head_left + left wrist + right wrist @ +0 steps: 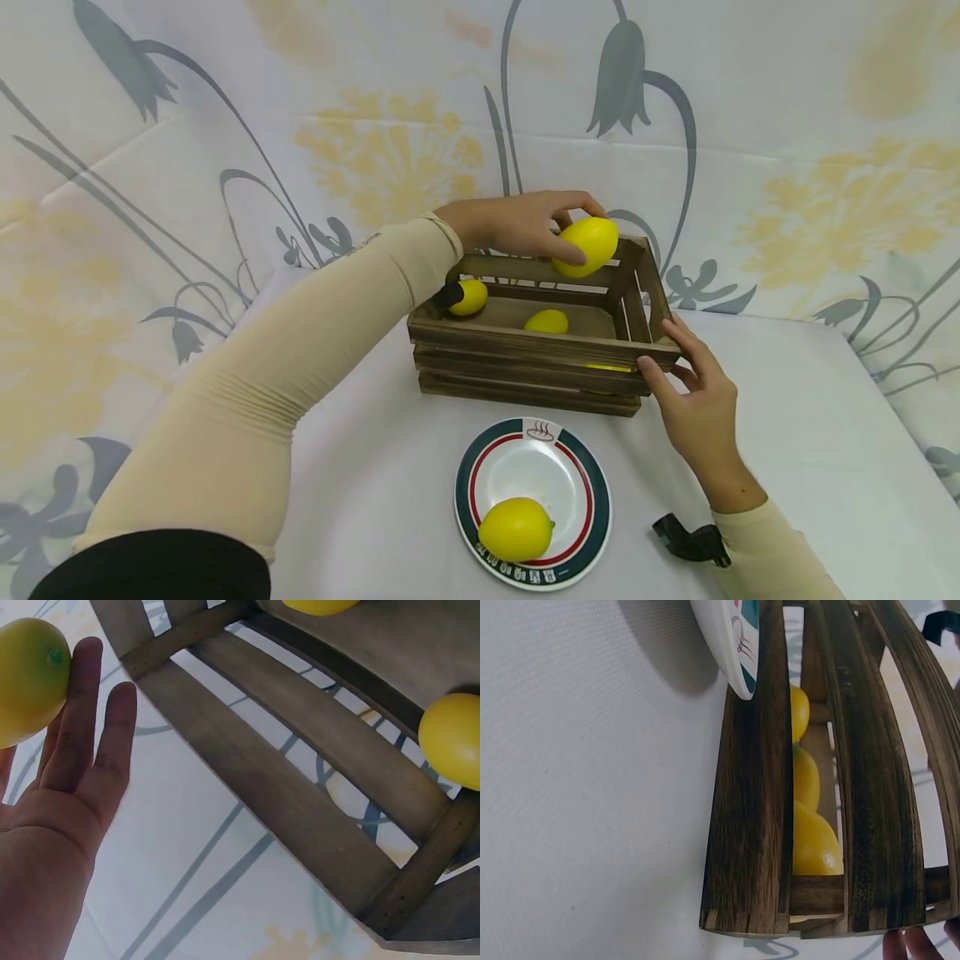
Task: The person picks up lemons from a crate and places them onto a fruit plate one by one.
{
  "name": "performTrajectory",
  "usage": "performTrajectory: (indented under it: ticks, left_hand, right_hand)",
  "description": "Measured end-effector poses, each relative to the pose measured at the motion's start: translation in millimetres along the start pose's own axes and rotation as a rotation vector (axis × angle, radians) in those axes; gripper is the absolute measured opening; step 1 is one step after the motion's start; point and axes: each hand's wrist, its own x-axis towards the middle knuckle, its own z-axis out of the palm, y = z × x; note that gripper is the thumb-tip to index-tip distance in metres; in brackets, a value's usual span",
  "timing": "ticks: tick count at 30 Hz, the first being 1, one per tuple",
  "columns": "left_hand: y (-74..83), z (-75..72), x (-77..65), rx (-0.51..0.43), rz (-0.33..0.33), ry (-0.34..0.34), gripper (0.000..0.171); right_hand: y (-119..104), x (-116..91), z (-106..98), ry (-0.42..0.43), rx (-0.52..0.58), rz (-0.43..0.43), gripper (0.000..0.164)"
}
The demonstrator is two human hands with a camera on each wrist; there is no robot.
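Note:
Above the far right part of a slatted wooden crate (pixel 525 346), my left hand (pixel 517 223) holds a yellow lemon (pixel 588 247) between thumb and fingers. The left wrist view shows that lemon (pixel 30 686) against the fingers, its green tip visible. My right hand (pixel 693 400) grips the crate's near right corner, thumb in front and fingers at the end; only a few fingertips (pixel 915 945) show in the right wrist view. Inside the crate lie a lemon (pixel 472 297) at the left and another lemon (pixel 546 322) in the middle. More yellow shows through the front slats.
In front of the crate stands a white plate (pixel 536 467) with a green and red rim, with one lemon (pixel 516 530) on it. A black wrist mount (pixel 692 542) sits on the right sleeve. Behind the crate hangs a flower-patterned cloth (pixel 405 150).

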Motion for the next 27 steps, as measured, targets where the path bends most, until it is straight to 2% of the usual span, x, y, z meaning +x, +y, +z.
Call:
performTrajectory:
  ticks: [8, 18, 27]
  left_hand:
    - [-5.6, 1.0, -7.5, -0.053, -0.014, 0.033, 0.062]
    - [-9.3, 3.3, -20.3, -0.173, 0.006, 0.069, 0.060]
    - [-14.4, 1.8, -30.5, -0.138, 0.036, 0.113, 0.063]
  right_hand:
    - [3, 1, 4, -0.006, 0.005, 0.000, 0.058]
    - [4, 3, 7, -0.010, -0.002, -0.002, 0.058]
    - [6, 3, 9, -0.006, -0.007, -0.019, 0.058]
